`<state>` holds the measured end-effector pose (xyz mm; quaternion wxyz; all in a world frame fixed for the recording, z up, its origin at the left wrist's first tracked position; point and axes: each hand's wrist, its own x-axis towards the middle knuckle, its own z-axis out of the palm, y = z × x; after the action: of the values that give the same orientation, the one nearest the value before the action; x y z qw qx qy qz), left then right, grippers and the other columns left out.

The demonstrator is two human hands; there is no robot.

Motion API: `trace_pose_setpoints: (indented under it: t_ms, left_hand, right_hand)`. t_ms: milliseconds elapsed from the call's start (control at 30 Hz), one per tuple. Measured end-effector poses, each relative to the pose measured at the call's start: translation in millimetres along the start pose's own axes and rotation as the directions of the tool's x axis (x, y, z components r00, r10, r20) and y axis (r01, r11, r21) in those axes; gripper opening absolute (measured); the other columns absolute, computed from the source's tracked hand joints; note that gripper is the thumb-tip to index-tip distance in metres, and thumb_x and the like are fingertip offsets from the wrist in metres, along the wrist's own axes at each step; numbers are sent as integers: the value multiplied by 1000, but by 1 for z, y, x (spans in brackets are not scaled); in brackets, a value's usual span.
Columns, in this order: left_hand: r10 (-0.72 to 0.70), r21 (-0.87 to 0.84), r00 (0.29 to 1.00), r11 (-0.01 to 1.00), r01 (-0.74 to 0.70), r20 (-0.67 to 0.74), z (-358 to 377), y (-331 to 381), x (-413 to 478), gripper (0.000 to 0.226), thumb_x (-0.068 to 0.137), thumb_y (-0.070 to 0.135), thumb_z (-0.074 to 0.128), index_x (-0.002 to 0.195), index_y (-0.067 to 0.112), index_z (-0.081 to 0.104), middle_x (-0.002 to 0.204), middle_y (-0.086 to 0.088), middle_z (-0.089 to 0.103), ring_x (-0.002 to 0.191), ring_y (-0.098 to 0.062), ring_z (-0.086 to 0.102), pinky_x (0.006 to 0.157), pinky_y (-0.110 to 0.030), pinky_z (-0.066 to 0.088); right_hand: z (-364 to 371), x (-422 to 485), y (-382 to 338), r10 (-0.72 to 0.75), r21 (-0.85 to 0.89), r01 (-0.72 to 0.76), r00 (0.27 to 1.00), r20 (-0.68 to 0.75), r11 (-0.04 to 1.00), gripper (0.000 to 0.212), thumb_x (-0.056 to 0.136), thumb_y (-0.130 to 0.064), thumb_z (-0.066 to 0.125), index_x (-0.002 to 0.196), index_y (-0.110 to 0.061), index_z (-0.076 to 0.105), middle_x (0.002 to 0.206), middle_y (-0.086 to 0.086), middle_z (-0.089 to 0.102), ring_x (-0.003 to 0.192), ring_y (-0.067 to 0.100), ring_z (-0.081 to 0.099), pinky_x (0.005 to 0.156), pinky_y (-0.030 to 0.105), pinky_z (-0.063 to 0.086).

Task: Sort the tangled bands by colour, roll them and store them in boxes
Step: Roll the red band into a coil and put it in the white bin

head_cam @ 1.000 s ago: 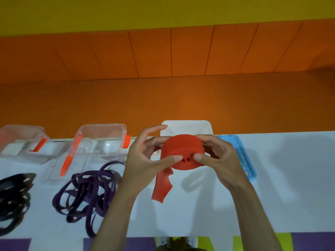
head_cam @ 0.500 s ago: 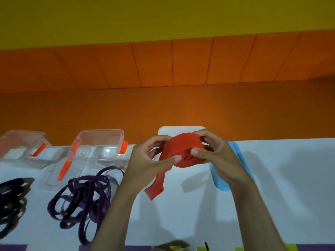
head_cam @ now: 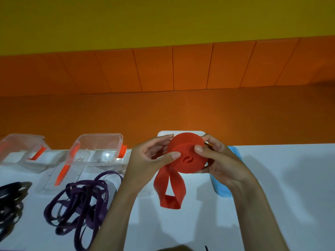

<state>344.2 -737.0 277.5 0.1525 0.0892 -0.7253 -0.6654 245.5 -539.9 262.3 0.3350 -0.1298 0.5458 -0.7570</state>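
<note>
Largely hidden box behind red roll

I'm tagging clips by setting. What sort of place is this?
Probably a gym or playroom, not certain: orange padded-looking wall panels, a white table with loose purple bands and a half-rolled red band, and clear storage boxes.

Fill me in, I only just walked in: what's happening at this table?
A person is rolling a red band into a coil, gripping it with the left hand and right hand above the white table. A short loop of it hangs loose below. The purple bands and black bands lie tangled on the table to the left, with clear boxes open behind them.
</note>
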Motion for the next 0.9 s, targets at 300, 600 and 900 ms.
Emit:
trace_pose_setpoints:
  t_ms: [300, 600, 900]
  left_hand:
    - [155, 42, 987, 987, -153, -51, 7, -2, -4, 55, 68, 38, 98, 113, 41, 66, 100, 6, 82, 95, -17, 79, 82, -19, 60]
    - [143, -25, 988, 989, -144, -53, 10, -15, -10, 45, 64, 32, 97, 102, 30, 73, 103, 2, 79, 99, -19, 77, 85, -20, 59]
    - [77, -77, 988, 995, -67, 136, 19, -27, -9, 63, 77, 24, 94, 130, 32, 60, 118, -4, 79, 111, -23, 76, 91, -26, 60]
  right_hand:
    - [-8, -10, -5, -233, -202, 241, 970, 62, 949, 62, 76, -46, 92, 133, -30, 71, 131, 2, 73, 119, 24, 70, 89, 33, 61]
    - [-7, -13, 5, -373, -161, 361, 927, -46, 918, 44, 75, -50, 92, 111, -28, 78, 122, 3, 74, 114, 22, 71, 85, 32, 60]
    - [-14, -21, 10, -458, -504, 397, 889, 3, 767, 32, 77, -41, 88, 99, -31, 68, 106, -6, 72, 100, 18, 70, 79, 34, 59]
